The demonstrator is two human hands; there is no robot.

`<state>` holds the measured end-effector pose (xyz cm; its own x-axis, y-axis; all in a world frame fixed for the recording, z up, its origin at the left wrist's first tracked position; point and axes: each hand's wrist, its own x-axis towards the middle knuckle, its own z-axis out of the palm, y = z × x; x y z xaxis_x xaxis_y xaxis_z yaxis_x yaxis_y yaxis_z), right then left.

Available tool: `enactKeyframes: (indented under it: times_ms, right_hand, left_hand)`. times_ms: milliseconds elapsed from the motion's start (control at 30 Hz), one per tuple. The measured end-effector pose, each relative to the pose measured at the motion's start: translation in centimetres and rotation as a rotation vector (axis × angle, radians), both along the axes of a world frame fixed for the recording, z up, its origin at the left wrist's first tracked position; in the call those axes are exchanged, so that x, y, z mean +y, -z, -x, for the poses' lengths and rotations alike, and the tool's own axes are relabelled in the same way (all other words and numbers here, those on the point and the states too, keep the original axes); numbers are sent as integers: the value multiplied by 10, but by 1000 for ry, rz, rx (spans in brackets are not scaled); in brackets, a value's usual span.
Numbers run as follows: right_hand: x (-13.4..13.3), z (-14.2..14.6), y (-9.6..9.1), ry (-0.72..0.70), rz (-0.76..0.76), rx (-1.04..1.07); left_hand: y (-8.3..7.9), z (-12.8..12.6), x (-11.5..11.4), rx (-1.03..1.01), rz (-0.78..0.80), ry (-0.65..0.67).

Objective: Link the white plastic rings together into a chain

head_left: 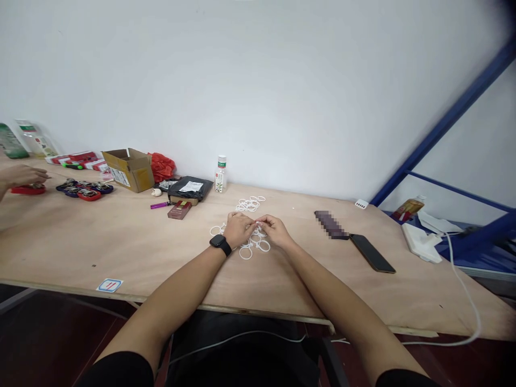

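Both my hands meet over a loose group of white rings on the wooden table. My left hand, with a black watch on its wrist, has its fingers pinched near the ring group. Opposite it, my right hand pinches with thumb and forefinger at a small white piece between the two hands, which looks like part of a white ring. The fingers cover much of that piece. A second cluster of white rings lies just beyond my hands.
Behind stand a bottle, a black parcel, a dark red small box and an open carton. Rightward lie a dark phone and a white cable. Another person's hand is at far left, by red and blue items.
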<state>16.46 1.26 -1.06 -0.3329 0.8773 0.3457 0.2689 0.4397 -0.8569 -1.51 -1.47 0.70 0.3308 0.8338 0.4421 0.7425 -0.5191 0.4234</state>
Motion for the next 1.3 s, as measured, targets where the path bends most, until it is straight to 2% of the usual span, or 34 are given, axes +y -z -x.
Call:
enactKeyframes:
  times_ms: [167,233,300,400,500,567,700,867,967,1067,1233,1267,1300]
  right_hand:
    - [-2,-8,-5,5,-257,-333]
    - [2,-10,-5,-23,-290,-398]
    - [12,-13,-4,22,-285,-364]
    - [39,-16,1,202,-276,-279]
    - [75,-17,6,327,-247,-389]
    - [98,-16,8,322,-228,-554]
    - [134,-9,8,257,-98,-900]
    - [155,-1,2,198,-40,-1016]
    - [152,-4,1,228,-47,-1032]
    - [135,-16,2,281,-70,-1006]
    - [81,-36,9,273,-119,-925]
    - [68,-38,10,255,-135,-879]
    - [56,-38,12,211,-128,-722]
  left_hand:
    - [1,0,2,88,81,-73]
    - [2,0,3,121,98,-105]
    - [3,0,3,137,109,-114]
    - [5,-2,2,140,113,-85]
    - [8,-5,2,170,123,-15]
    - [9,-6,2,192,129,33]
    - [10,-5,0,207,111,67]
    - [10,-3,0,190,114,67]
    - [10,-4,0,206,121,73]
    - [8,-4,0,228,122,78]
    - [8,-6,1,244,119,52]
    - [8,-6,1,242,115,36]
    - [8,-6,1,236,110,18]
